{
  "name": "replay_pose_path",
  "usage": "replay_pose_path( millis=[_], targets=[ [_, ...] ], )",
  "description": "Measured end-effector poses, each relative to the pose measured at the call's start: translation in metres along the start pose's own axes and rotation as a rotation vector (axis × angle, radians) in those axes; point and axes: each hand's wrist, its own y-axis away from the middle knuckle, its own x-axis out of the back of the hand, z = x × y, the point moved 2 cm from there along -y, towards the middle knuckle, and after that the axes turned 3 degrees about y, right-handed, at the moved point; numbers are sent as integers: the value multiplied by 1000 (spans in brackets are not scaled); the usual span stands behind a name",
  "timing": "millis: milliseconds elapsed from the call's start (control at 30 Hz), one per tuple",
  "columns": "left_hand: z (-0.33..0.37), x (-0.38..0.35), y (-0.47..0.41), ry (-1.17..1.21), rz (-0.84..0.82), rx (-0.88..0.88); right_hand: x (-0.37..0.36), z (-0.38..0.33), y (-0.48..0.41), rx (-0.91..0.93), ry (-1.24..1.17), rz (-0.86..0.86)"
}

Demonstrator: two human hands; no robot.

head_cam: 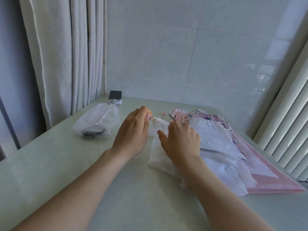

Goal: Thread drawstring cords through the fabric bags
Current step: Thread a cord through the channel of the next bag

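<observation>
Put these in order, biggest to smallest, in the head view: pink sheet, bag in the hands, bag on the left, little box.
1. pink sheet
2. left bag and held bag: about alike; the held one is partly hidden
3. box, though it sits farthest away

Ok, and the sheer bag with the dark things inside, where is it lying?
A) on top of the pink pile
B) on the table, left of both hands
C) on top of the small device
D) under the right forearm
B: the sheer bag lies flat on the table, left of the left hand that pinches a cord. It sits just in front of the small device and well apart from the pink pile.
</observation>
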Motion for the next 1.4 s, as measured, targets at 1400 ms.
replay_pose_path(
  millis=[1400],
  targets=[
    [0, -8, 3, 248, -444, 262, -4, 12, 2, 467, -323, -159]
  ],
)
